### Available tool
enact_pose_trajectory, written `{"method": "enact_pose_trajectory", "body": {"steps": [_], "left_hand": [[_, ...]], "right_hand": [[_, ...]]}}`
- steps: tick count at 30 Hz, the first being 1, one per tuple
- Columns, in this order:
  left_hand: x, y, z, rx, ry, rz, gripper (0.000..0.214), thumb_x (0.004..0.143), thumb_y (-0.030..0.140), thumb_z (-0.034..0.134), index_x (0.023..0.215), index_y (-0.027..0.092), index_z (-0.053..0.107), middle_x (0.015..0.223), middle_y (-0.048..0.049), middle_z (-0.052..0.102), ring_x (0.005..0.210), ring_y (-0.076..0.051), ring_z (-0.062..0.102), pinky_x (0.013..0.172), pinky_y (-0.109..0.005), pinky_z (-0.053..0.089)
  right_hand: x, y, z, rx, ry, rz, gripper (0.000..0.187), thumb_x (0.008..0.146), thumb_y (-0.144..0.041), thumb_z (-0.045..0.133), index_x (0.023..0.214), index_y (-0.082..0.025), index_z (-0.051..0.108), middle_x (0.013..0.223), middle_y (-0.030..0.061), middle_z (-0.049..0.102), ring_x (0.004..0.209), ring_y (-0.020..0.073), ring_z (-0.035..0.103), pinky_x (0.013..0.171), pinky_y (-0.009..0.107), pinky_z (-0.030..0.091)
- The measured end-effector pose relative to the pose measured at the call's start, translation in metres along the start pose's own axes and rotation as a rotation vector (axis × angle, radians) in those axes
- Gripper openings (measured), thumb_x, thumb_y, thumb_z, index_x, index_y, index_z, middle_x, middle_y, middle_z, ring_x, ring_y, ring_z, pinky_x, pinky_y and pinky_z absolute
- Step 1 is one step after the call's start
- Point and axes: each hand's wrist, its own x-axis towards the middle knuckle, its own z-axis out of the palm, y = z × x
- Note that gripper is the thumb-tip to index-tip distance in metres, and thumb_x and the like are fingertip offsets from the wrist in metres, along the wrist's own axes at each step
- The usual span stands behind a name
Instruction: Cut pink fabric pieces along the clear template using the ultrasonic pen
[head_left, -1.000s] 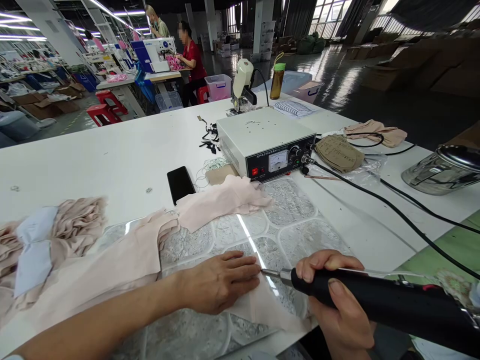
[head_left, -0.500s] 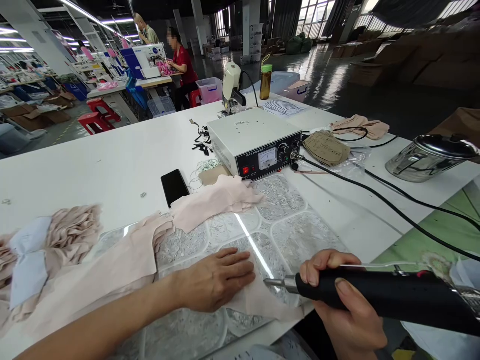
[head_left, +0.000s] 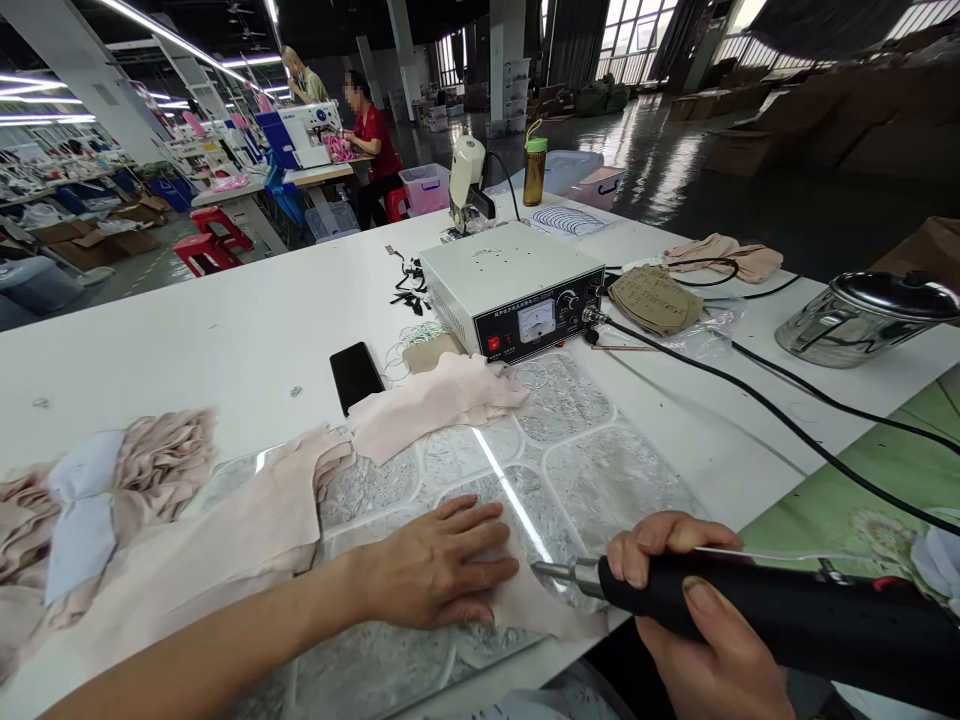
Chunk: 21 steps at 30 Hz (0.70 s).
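Observation:
My left hand lies flat with its fingers spread on a thin pale-pink fabric piece over a clear, grey-patterned mat. The hand covers part of that piece. My right hand wraps round a thick black handheld ultrasonic tool. Its pointed metal tip sits close above the cloth, just right of my left fingers; whether it touches cannot be seen. A stack of pink fabric pieces lies at the mat's back, and longer pieces lie beside my left forearm.
A control box with a dial stands behind the mat, its black cable running right. Around it are a phone, a bottle, a steel pot and tied fabric bundles. Co-workers sit and stand at machines beyond.
The camera view has shifted slightly. My left hand remains flat on the fabric, its fingers a little more spread. The tool's tip stays close to the same spot beside them.

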Motion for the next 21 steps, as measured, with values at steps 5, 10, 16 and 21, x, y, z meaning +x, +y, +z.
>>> {"method": "enact_pose_trajectory", "body": {"steps": [5, 10, 16, 21], "left_hand": [[-0.0007, -0.0002, 0.0022, 0.006, 0.000, 0.001, 0.047, 0.102, 0.048, 0.035, 0.133, 0.017, 0.051, 0.133, -0.0140, 0.054, 0.133, -0.033, 0.042, 0.113, -0.048, 0.030], [-0.0015, -0.0004, 0.0044, 0.003, 0.013, 0.009, 0.047, 0.101, 0.050, 0.036, 0.131, 0.017, 0.052, 0.133, -0.0144, 0.054, 0.133, -0.034, 0.042, 0.112, -0.048, 0.030], [-0.0005, -0.0009, 0.0018, -0.003, 0.004, 0.007, 0.047, 0.102, 0.049, 0.035, 0.132, 0.016, 0.052, 0.133, -0.0150, 0.054, 0.133, -0.035, 0.042, 0.112, -0.049, 0.031], [-0.0008, -0.0007, 0.0015, 0.009, 0.010, 0.015, 0.046, 0.101, 0.048, 0.040, 0.132, 0.016, 0.052, 0.134, -0.0145, 0.054, 0.134, -0.035, 0.041, 0.112, -0.049, 0.032]], "right_hand": [[0.0049, 0.0050, 0.0074, -0.012, -0.019, -0.037, 0.007, 0.082, -0.028, 0.058, 0.084, -0.021, 0.057, 0.076, -0.0009, 0.051, 0.055, 0.0111, 0.053, 0.052, 0.030, 0.049], [0.0053, 0.0099, 0.0092, -0.027, -0.041, -0.041, 0.006, 0.083, -0.026, 0.057, 0.086, -0.021, 0.057, 0.078, -0.0009, 0.053, 0.058, 0.0115, 0.055, 0.055, 0.031, 0.050], [0.0050, 0.0097, 0.0094, -0.028, -0.083, -0.058, 0.004, 0.084, -0.025, 0.058, 0.085, -0.021, 0.056, 0.078, -0.0010, 0.053, 0.058, 0.0110, 0.055, 0.056, 0.031, 0.051], [0.0065, 0.0092, 0.0106, -0.065, -0.122, -0.081, 0.005, 0.085, -0.025, 0.058, 0.084, -0.021, 0.055, 0.078, -0.0010, 0.055, 0.059, 0.0112, 0.056, 0.058, 0.031, 0.052]]}}
